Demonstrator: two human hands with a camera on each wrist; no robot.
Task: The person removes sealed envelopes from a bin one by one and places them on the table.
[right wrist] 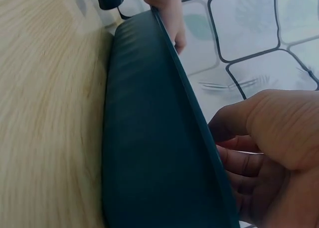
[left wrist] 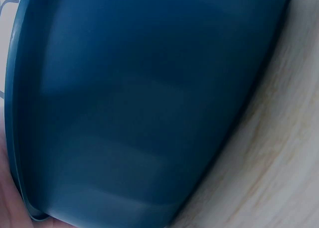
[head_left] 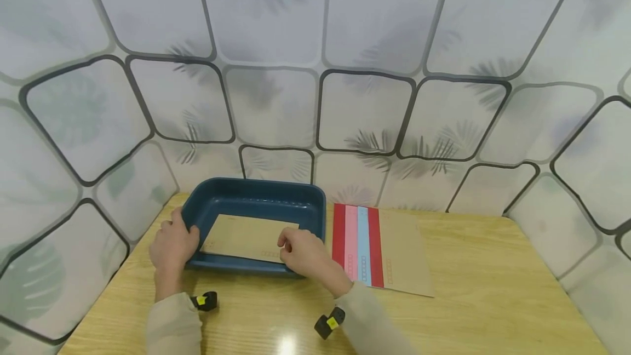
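Left hand (head_left: 175, 242) grips the left rim of the blue tray (head_left: 266, 189); right hand (head_left: 308, 253) bends over its front right part, fingers curled, though whether they pinch anything I cannot tell. Between them, inside the tray, lies a brown envelope (head_left: 241, 234), long axis running side to side, right hand nearer, that forearm slanting in leftward, the left one reaching nearly straight ahead.

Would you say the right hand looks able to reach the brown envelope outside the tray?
Probably yes: the brown envelope lies just right of the tray, its broad face uncovered, near the right hand.
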